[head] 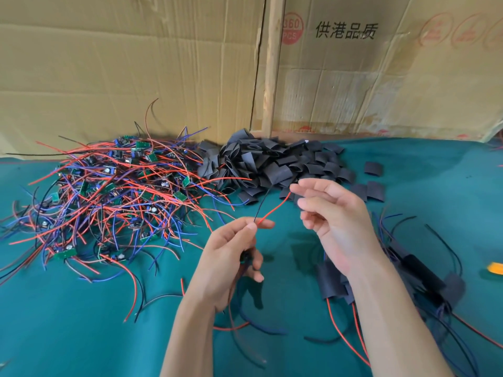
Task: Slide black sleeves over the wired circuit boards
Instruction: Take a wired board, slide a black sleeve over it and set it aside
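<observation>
Left hand (231,251) nearest, pinching red and black wires (269,210) rising toward 1 o'clock. Right hand (329,213) at 2 o'clock, fingers loosely spread, holding nothing. Black sleeves (275,164) heaped at 12 o'clock; wired circuit boards (109,191) piled at 10 o'clock on green cloth (81,322).

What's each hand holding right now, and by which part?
Left hand pinches a red wire and black wire near their lower ends. Right hand is open, holding nothing.
</observation>
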`<action>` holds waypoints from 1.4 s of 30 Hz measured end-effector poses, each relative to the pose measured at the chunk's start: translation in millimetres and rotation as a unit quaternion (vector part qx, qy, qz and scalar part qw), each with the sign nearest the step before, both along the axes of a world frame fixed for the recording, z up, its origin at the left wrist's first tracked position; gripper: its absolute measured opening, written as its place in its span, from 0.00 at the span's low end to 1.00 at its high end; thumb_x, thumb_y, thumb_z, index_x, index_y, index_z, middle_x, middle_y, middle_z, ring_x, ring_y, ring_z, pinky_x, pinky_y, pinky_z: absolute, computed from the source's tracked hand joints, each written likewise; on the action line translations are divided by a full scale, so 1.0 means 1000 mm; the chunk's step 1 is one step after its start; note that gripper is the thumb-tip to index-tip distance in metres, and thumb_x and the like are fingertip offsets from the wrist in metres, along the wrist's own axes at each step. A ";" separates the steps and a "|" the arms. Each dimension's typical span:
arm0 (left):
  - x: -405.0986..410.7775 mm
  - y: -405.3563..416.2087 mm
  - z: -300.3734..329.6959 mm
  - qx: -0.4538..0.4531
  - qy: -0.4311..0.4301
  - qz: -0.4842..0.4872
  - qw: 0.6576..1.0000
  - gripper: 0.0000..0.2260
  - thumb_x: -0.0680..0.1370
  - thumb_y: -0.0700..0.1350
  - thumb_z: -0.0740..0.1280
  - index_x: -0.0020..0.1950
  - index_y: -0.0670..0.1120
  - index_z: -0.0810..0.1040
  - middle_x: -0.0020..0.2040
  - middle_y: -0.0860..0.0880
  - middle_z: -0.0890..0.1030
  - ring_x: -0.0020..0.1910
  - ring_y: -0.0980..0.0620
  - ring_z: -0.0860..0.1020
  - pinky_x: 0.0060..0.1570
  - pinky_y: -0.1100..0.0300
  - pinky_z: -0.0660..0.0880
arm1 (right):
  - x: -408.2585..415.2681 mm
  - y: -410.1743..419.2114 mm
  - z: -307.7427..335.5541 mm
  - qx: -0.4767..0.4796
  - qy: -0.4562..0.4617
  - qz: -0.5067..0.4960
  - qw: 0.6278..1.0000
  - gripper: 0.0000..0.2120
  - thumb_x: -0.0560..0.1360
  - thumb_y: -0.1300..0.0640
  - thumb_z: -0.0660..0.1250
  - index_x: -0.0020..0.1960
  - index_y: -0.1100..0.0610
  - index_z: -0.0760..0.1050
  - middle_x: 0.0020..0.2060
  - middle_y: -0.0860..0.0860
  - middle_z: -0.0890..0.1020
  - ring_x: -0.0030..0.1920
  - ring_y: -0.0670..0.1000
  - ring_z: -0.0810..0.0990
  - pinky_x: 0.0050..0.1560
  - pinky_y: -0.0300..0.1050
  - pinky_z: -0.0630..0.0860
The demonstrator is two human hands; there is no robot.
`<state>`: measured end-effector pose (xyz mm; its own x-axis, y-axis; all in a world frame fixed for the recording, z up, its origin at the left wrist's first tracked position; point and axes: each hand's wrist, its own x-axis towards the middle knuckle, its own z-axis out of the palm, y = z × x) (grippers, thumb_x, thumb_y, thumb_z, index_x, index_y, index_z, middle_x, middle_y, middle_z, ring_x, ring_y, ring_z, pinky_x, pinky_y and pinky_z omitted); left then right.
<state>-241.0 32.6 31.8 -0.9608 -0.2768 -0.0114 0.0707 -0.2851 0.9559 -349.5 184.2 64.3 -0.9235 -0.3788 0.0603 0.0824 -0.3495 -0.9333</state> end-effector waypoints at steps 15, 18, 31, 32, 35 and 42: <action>0.003 -0.001 0.003 -0.043 0.002 0.058 0.997 0.13 0.80 0.53 0.65 0.42 0.49 0.85 0.38 0.45 0.70 0.27 0.52 0.68 0.24 0.62 0.69 | -0.005 0.008 0.000 -0.008 -0.004 -0.074 0.997 0.11 0.78 0.70 0.68 0.49 0.56 0.83 0.38 0.58 0.86 0.35 0.53 0.85 0.36 0.41 0.80; 0.004 -0.003 0.004 -0.032 0.010 0.068 0.997 0.14 0.76 0.54 0.67 0.46 0.46 0.85 0.30 0.56 0.70 0.27 0.53 0.69 0.24 0.63 0.69 | -0.006 0.005 0.000 0.010 -0.009 -0.096 0.995 0.13 0.76 0.71 0.67 0.50 0.56 0.84 0.34 0.57 0.84 0.29 0.51 0.80 0.30 0.39 0.76; 0.007 -0.005 0.007 0.031 0.034 0.078 0.996 0.13 0.74 0.48 0.68 0.52 0.39 0.79 0.32 0.57 0.78 0.27 0.56 0.69 0.24 0.66 0.67 | -0.007 0.009 0.001 -0.068 -0.032 -0.064 0.995 0.09 0.78 0.73 0.63 0.50 0.65 0.81 0.44 0.58 0.87 0.36 0.51 0.86 0.37 0.38 0.81; 0.006 -0.005 0.007 0.037 0.037 0.080 0.995 0.14 0.74 0.48 0.68 0.52 0.39 0.79 0.32 0.57 0.77 0.27 0.56 0.69 0.24 0.66 0.66 | -0.006 0.009 0.001 -0.070 -0.029 -0.056 0.995 0.09 0.78 0.73 0.63 0.51 0.65 0.81 0.45 0.59 0.87 0.39 0.53 0.87 0.40 0.39 0.81; 0.006 -0.006 0.007 0.053 0.043 0.082 0.994 0.11 0.73 0.49 0.69 0.49 0.43 0.81 0.31 0.57 0.74 0.28 0.56 0.69 0.24 0.66 0.66 | -0.005 0.008 -0.001 -0.057 -0.012 -0.037 0.998 0.09 0.80 0.72 0.63 0.54 0.65 0.80 0.48 0.60 0.87 0.44 0.55 0.87 0.44 0.41 0.82; 0.005 -0.008 0.005 0.057 0.047 0.077 0.994 0.11 0.75 0.48 0.70 0.50 0.41 0.80 0.31 0.57 0.75 0.28 0.56 0.69 0.25 0.66 0.66 | -0.003 0.005 -0.005 -0.004 0.001 -0.027 1.000 0.06 0.81 0.65 0.67 0.54 0.62 0.82 0.47 0.55 0.87 0.44 0.59 0.88 0.42 0.43 0.83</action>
